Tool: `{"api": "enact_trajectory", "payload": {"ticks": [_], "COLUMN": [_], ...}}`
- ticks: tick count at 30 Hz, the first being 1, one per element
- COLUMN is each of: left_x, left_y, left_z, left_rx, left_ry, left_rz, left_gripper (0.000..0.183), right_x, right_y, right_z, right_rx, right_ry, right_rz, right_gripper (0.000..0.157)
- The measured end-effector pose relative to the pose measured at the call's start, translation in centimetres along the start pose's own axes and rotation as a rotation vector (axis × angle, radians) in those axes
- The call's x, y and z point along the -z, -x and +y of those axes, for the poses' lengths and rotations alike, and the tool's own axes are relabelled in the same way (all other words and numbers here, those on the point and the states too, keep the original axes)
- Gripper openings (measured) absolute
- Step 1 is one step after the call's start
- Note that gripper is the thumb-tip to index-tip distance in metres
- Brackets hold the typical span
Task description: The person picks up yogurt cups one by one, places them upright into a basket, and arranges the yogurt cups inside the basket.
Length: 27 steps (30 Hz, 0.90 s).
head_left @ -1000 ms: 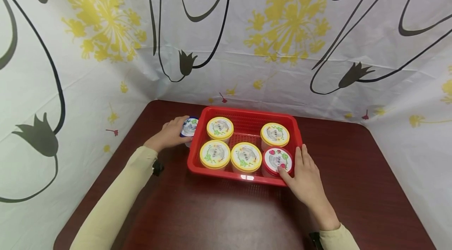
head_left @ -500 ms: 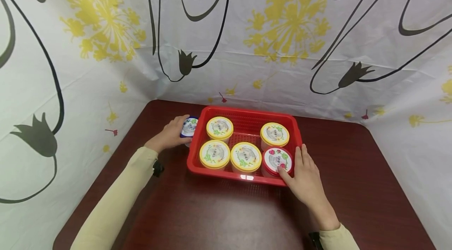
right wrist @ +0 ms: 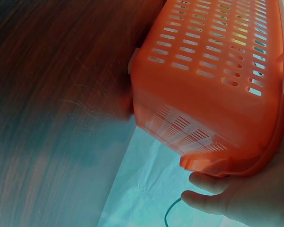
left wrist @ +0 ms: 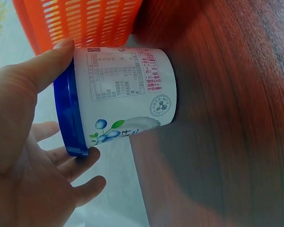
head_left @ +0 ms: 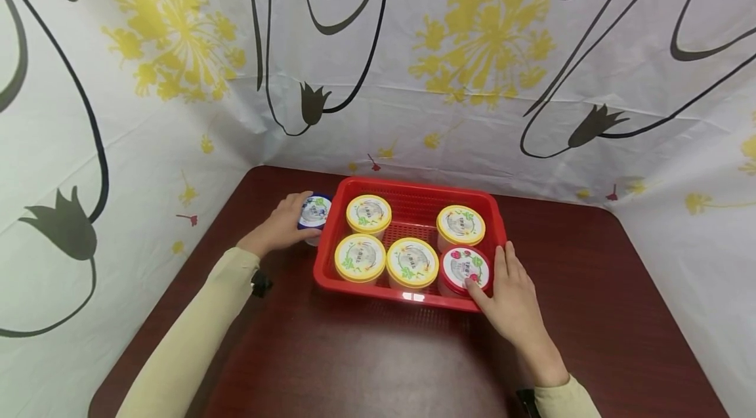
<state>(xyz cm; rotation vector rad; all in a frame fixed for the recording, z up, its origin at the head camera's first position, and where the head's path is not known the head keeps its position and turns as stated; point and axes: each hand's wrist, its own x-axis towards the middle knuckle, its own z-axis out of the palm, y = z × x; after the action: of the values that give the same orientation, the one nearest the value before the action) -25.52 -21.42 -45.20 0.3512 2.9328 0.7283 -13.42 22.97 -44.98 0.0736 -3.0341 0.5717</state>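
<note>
A tub with a blue lid (head_left: 315, 211) stands on the table just left of the red plastic basket (head_left: 413, 187). My left hand (head_left: 277, 226) holds this tub (left wrist: 128, 90) by its lid, thumb on one side and fingers on the other; blueberries are printed on its white wall. At the basket's front right corner, my right hand (head_left: 512, 300) grips the rim, with the thumb reaching over toward a red-lidded tub (head_left: 464, 268). In the right wrist view its fingers (right wrist: 206, 201) lie by the outside of the basket (right wrist: 203, 94).
Inside the basket stand several yellow-lidded tubs (head_left: 411, 262) besides the red-lidded one. A gap shows between them at the back middle. The dark wooden table (head_left: 366, 359) has a patterned white sheet (head_left: 378, 57) behind it and at its sides.
My left hand and the blue-lidded tub have shifted slightly left, so more of the lid shows beside the basket. The right hand and basket have stayed put.
</note>
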Motion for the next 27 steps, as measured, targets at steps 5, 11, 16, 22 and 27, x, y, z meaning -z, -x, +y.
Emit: {"api": "enact_trajectory", "payload": {"ticks": [5,11,16,22,27], "left_x": [0.4,0.8,1.1,1.6,2.6], "left_y": [0.7,1.2,1.4,1.7,1.9], "left_z": [-0.7,-1.5,-1.6,-1.6,-1.5], "left_rx": [0.014,0.037,0.069,0.073,0.067], "left_ry": [0.0,0.005,0.028,0.054,0.062], "left_rz": [0.031,0.048,0.061,0.077,0.111], "left_gripper": [0.101,0.101,0.103,0.104,0.103], "right_x": [0.0,0.0,0.0,-0.1,0.0], "right_y": [0.0,0.0,0.0,0.0,0.1], "right_z": [0.0,0.1,0.1,0.1,0.0], "right_rx": [0.0,-0.006,-0.006,-0.005,-0.004], "right_ry": [0.001,0.002,0.001,0.0,-0.002], "right_rz": [0.002,-0.004,-0.003,-0.001,-0.004], "right_gripper": [0.102,0.102,0.102,0.101,0.102]}}
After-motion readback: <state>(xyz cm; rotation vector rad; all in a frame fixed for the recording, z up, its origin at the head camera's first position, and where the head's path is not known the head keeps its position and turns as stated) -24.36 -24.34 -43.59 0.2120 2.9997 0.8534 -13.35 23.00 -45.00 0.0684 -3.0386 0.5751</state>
